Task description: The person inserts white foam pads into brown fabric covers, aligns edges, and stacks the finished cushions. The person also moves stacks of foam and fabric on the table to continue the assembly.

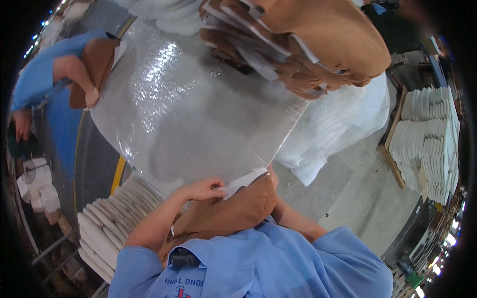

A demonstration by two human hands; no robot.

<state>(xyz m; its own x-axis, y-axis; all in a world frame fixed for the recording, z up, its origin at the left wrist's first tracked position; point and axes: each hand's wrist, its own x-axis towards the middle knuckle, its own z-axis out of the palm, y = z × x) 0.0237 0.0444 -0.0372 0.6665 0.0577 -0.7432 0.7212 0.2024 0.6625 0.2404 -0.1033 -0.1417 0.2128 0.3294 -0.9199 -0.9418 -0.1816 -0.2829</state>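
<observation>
A brown fabric cushion cover with a white inner edge is held against my chest, above the near edge of the plastic-wrapped table. My left hand is closed, pinching the white edge between thumb and fingers. At the cover's right end is my right hand; most of it is hidden behind the fabric, and its fingers cannot be made out. Whether the cover has padding inside does not show.
Brown covers are heaped at the far right of the clear-plastic-covered table. A co-worker's hand holds another brown piece at the left. White pads stand stacked at lower left and far right.
</observation>
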